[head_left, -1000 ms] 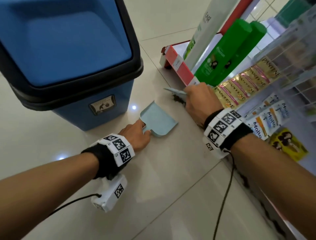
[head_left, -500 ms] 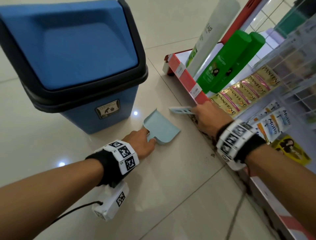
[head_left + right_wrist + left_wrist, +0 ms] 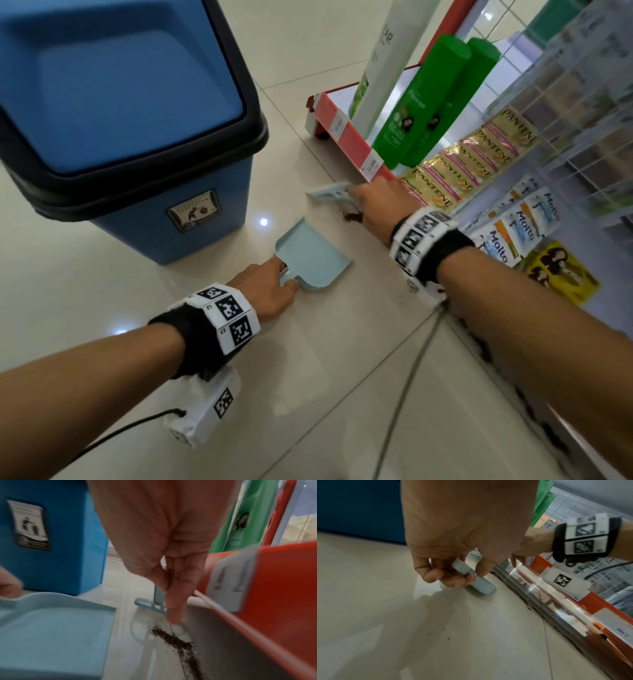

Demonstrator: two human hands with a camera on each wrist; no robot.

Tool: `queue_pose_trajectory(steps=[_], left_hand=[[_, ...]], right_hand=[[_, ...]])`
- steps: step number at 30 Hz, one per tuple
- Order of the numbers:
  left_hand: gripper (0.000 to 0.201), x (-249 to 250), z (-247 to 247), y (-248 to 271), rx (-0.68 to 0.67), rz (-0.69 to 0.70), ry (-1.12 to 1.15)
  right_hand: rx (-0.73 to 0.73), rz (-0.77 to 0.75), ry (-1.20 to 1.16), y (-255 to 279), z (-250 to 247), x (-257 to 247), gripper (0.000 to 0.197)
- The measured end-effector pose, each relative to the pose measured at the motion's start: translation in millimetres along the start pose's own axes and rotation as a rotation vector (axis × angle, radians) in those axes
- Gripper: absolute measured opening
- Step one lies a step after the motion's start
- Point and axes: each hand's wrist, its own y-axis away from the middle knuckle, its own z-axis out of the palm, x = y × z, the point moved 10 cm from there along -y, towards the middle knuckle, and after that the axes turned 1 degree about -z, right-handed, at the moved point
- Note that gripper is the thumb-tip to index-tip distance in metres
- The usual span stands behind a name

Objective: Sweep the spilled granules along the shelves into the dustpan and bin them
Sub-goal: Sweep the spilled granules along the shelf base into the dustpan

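Note:
A pale blue dustpan [image 3: 313, 258] lies flat on the tiled floor, and my left hand [image 3: 270, 291] grips its short handle [image 3: 462, 568]. My right hand [image 3: 378, 202] holds a small pale blue brush [image 3: 330, 192] by its stem, its white bristles [image 3: 149, 615] on the floor at the foot of the shelf. A line of dark granules [image 3: 176, 642] runs along the shelf base just in front of the bristles, beside the dustpan's [image 3: 51, 631] open edge. More granules [image 3: 513, 588] trail along the base further back.
A blue bin [image 3: 120, 113] with a black rim and swing lid stands on the floor left of the dustpan. The red-edged bottom shelf [image 3: 352, 147] carries green bottles [image 3: 421, 102] and sachet strips [image 3: 469, 161]. A cable [image 3: 404, 394] hangs from my right wrist.
My right hand and brush have drawn nearer along the shelf base, the granules gathering in front of the bristles. The left hand stays on the dustpan handle.

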Motion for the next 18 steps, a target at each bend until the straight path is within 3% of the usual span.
queue_pose_trajectory(steps=[4,7,11,14,16,18], left_hand=[[0.048,-8.6,-0.5,6.4,-0.016,0.010,0.005],[0.048,-14.6,0.0,10.6,-0.044,0.001,0.004],[0.043,-13.7,-1.0,16.5,-0.050,0.004,-0.002],[0.041,-11.4,-0.4,18.3,-0.058,0.000,0.013],[0.042,-10.9,0.3,18.1,-0.057,-0.009,0.035],[0.045,-12.0,1.6,18.7,-0.058,-0.032,0.060]], right_hand=[[-0.088,0.037,0.022,46.0,13.9,27.0,0.028],[-0.067,0.038,-0.005,60.9,4.5,32.4,0.024],[0.119,-0.009,-0.157,38.9,-22.5,14.1,0.021],[0.260,-0.070,-0.207,10.6,-35.7,-7.7,0.030],[0.255,-0.099,-0.188,-5.4,-31.8,-20.0,0.041],[0.157,-0.126,-0.169,-12.2,-15.9,-25.6,0.048]])
